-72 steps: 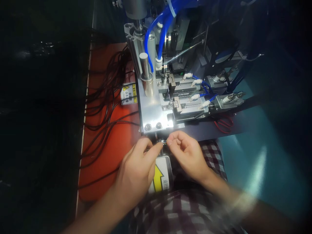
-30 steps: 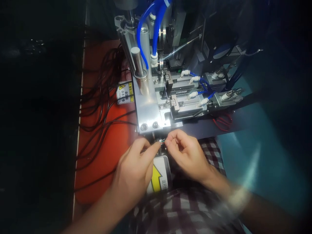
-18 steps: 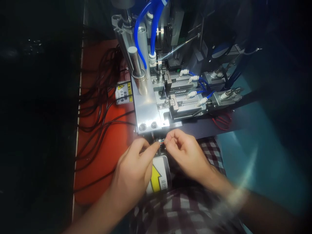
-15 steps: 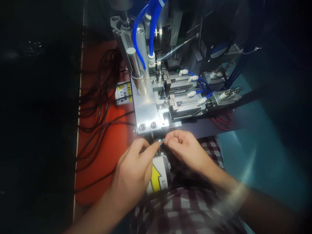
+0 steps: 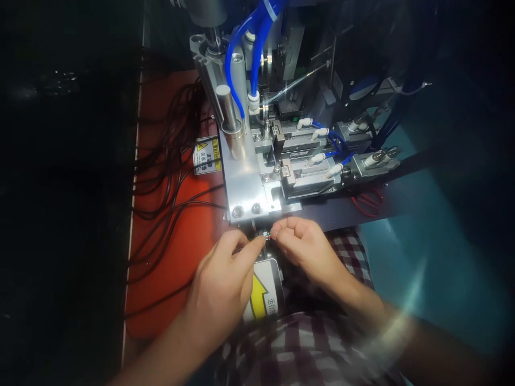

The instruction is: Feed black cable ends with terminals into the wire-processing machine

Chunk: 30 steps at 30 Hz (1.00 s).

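Note:
My left hand (image 5: 225,273) is closed in a pinch, its thumb and index fingertips at the left end of a small bundle of thin coloured wires (image 5: 267,236). From the other side, my right hand (image 5: 303,244) pinches the same wires with thumb and index finger, the other fingers curled in. Only a short bit shows between the fingertips, with white, red and bluish tints; the rest is hidden. Both hands are just in front of the bright metal plate (image 5: 246,187) of a machine, above a white cover with a yellow arrow (image 5: 259,295).
Pneumatic cylinders (image 5: 309,177) with blue air hoses (image 5: 255,59) stand on the machine behind my hands. Dark cables (image 5: 169,177) run over the orange-red surface (image 5: 173,284) at the left. A warning label (image 5: 208,155) is by the plate. Red wires (image 5: 368,202) lie at the right.
The view has shifted slightly, so the machine appears a little further right and lower. Both hands keep their pinch at nearly the same place in front of the plate.

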Each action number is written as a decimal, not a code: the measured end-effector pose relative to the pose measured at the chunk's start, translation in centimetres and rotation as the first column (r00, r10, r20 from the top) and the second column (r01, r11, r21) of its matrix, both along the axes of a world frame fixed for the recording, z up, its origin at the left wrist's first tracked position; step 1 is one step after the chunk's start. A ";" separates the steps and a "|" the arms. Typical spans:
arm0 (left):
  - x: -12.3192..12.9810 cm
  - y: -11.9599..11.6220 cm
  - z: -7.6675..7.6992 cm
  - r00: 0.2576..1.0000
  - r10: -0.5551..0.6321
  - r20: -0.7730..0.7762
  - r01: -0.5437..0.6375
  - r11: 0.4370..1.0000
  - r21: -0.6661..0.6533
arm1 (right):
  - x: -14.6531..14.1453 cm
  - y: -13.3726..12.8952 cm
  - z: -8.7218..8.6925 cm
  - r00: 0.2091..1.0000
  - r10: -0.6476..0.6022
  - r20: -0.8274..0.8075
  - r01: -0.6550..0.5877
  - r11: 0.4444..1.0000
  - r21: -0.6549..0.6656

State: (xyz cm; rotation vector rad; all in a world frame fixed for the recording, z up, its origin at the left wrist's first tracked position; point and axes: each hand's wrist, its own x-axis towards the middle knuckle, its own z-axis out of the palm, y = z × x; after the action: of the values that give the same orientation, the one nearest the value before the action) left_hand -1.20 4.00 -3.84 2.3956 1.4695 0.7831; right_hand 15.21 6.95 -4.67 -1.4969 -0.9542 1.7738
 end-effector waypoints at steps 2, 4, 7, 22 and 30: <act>0.0 0.0 0.0 1.000 0.003 0.001 -0.003 1.000 0.004 | -0.2 0.0 0.1 1.000 -0.021 0.016 0.021 1.000 0.003; 0.0 0.0 -0.1 1.000 0.004 0.001 -0.004 1.000 0.006 | -0.2 -0.2 0.1 0.998 -0.037 0.045 0.034 0.998 0.054; 0.0 0.0 -0.1 1.000 0.005 -0.002 -0.005 1.000 0.007 | -0.1 -0.4 0.0 0.999 -0.030 0.023 0.028 0.998 0.062; 0.0 -0.1 0.1 0.999 0.027 0.017 -0.027 0.999 -0.021 | 0.0 0.0 0.0 0.990 -0.060 -0.129 0.057 0.998 -0.023; 0.0 -0.2 0.8 0.997 0.031 -0.065 -0.031 0.999 -0.010 | -0.6 -0.3 -0.4 0.985 -0.162 -0.054 0.163 0.986 0.014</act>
State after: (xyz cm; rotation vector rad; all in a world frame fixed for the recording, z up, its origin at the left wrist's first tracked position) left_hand -1.20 3.80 -3.09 2.4173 1.5347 0.7086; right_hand 14.60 6.69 -5.08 -1.4653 -0.7965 1.6745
